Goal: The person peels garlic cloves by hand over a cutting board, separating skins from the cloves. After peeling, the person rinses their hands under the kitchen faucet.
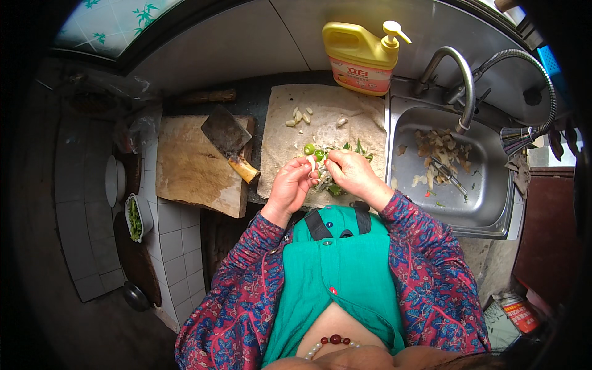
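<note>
My left hand [296,181] holds a pale garlic clove [311,162] between thumb and fingers. Close beside it, my right hand [354,172] has its thumb and forefinger pinched together near the clove; whether anything is between them is too small to tell. Both hands are over a beige cloth [283,143]. Under and around them lie green pepper pieces [309,149], green leafy bits [334,190] and whitish garlic skins. Farther back on the cloth rest several peeled garlic cloves [298,115], with one unpeeled-looking clove [341,122] to their right.
On the left, a cleaver [226,132] lies on a wooden chopping board [194,162]. A yellow dish-soap jug [360,60] stands behind the cloth. The steel sink [490,185] at right holds peelings and a metal utensil, under a faucet [469,92]. A white basket [145,215] holds green vegetables.
</note>
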